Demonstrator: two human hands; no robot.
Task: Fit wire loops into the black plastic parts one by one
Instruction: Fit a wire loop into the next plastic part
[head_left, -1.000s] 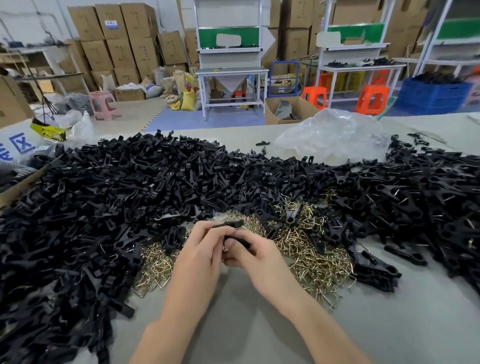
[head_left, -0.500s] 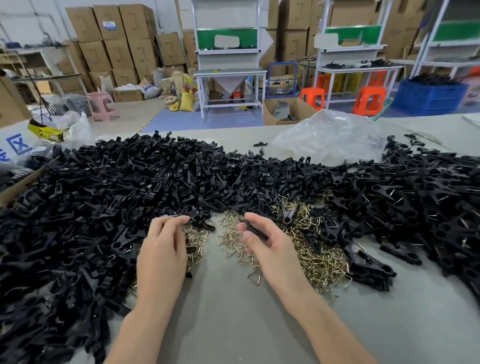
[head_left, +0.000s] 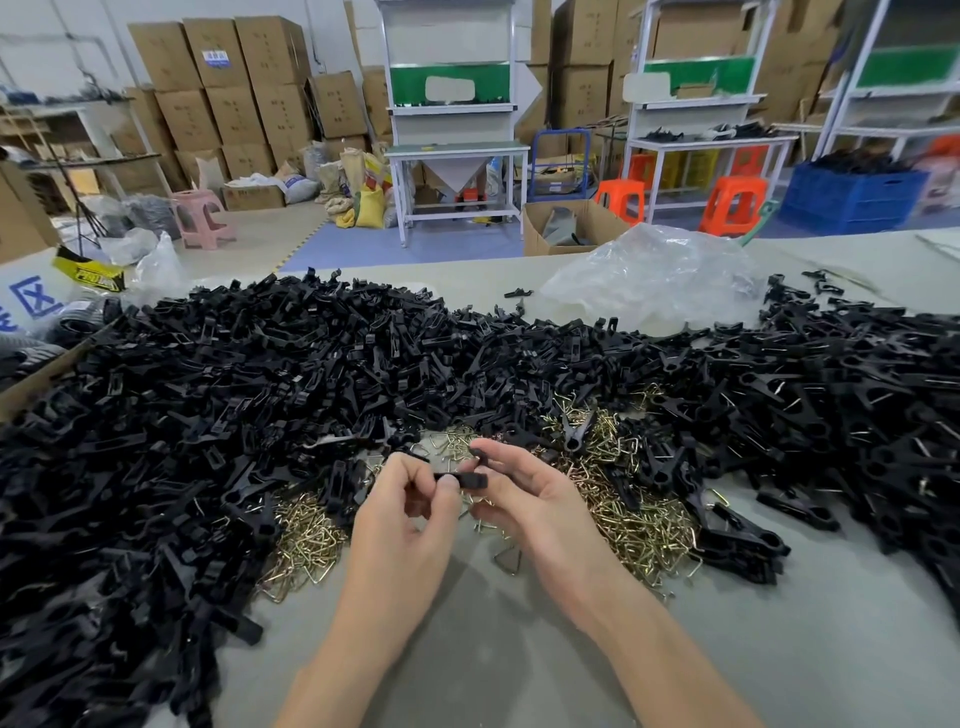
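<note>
Your left hand (head_left: 405, 514) and right hand (head_left: 530, 499), apart a moment ago, now meet; their fingers (head_left: 448, 484) pinch one black plastic part (head_left: 470, 479), so fitting is likely next.

Brassy wire loops (head_left: 634, 525) sit in a loose tangled pile, with black plastic parts (head_left: 234, 415) heaped left, behind and right of it. One black part (head_left: 462, 478) is held level over the pile's middle, pinched between left hand (head_left: 410, 514) and right hand (head_left: 530, 499).

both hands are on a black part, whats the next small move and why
Probably the right hand dips to pinch one of the wire loops on the table: both it and the left hand grip the black part, and no loop shows in their fingers.
</note>
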